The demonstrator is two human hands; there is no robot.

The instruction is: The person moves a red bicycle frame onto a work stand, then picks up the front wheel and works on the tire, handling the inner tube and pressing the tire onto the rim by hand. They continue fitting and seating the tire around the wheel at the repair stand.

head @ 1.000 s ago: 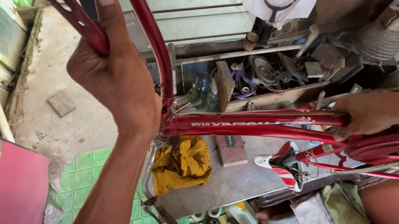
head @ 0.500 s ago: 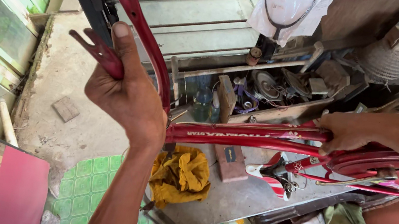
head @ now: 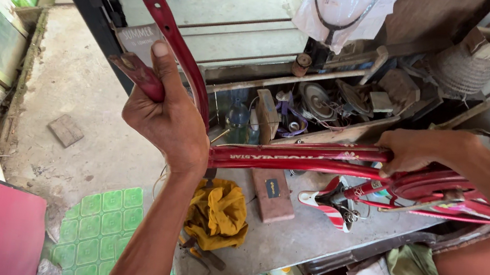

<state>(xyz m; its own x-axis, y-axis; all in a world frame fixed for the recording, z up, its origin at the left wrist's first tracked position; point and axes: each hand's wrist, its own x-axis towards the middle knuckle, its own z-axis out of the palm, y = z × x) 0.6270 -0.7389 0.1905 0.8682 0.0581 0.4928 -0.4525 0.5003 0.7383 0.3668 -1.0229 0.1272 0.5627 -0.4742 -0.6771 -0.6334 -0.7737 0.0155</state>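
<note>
1. Bike frame wrangling here. The red bicycle frame (head: 294, 158) is held up in the air over a cluttered workbench (head: 307, 237), not resting on anything as far as I can see.
2. Left hand (head: 167, 116) is clenched around the rear fork end of the frame, thumb pressed up along the tube, with the other red stay rising just behind it.
3. Right hand (head: 414, 150) is wrapped over the main tubes near the other end, fingers curled under, so both hands carry the weight.
4. Looks to me like the positioning step: the frame is being turned or lined up, not yet set down.
5. Below sit a yellow rag (head: 218, 211), a brown block (head: 272, 193) and a red-and-white striped part (head: 328, 208).
6. My guess is the next move needs a steady two-handed grip and a spot free of those bits, or the tubes will land on them.
</note>
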